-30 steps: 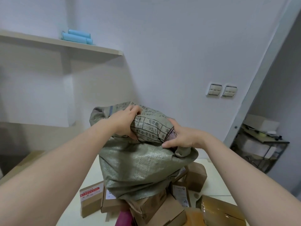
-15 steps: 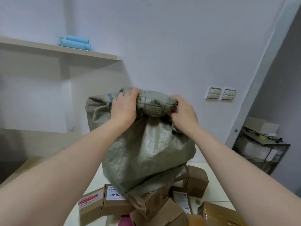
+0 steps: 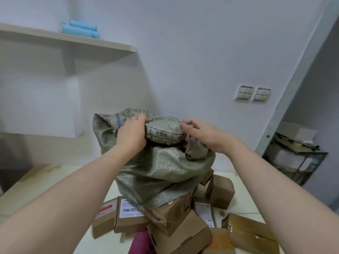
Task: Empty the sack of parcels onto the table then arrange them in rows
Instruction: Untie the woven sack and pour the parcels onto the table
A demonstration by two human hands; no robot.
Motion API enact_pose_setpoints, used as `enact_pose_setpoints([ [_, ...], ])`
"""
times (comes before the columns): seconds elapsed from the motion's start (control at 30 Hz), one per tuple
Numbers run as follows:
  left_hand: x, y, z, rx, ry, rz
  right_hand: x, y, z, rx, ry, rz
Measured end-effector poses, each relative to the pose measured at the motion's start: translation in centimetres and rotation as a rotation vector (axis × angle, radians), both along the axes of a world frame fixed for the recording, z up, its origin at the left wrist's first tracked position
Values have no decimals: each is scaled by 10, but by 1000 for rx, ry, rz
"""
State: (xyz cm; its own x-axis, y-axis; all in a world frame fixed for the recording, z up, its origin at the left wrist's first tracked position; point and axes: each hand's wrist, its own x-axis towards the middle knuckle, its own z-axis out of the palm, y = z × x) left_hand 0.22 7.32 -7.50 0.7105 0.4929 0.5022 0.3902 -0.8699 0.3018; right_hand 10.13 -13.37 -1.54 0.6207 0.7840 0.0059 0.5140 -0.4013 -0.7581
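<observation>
A grey-green woven sack (image 3: 161,171) stands upturned over a heap of cardboard parcels (image 3: 168,215) on the white table (image 3: 244,195). My left hand (image 3: 131,135) grips the bunched top of the sack on its left. My right hand (image 3: 200,133) pinches the same printed fold on its right. Brown boxes spill from under the sack: a labelled one (image 3: 129,213) at left, a taped one (image 3: 251,233) at right, and a pink parcel (image 3: 141,242) at the front. Whatever remains inside the sack is hidden.
A wall shelf (image 3: 73,40) with blue rolls (image 3: 80,31) hangs at upper left. Two wall switches (image 3: 253,94) are on the right. A dark metal rack (image 3: 295,158) with boxes stands beyond the table's right side. A beige surface (image 3: 27,184) adjoins the table at left.
Both hands lifted the sack's top, then lowered it slightly again. My right hand's fingers have shifted on the fold. More of the labelled boxes shows beneath the sack.
</observation>
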Motion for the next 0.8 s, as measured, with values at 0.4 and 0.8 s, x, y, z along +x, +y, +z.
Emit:
enact_pose_setpoints([
  [0.4,-32,16,11,-164,174,-306,-8,5,-14,-107,33,46],
  [0.8,-35,20,67,-15,233,-140,-15,15,21,270,-661,-216],
])
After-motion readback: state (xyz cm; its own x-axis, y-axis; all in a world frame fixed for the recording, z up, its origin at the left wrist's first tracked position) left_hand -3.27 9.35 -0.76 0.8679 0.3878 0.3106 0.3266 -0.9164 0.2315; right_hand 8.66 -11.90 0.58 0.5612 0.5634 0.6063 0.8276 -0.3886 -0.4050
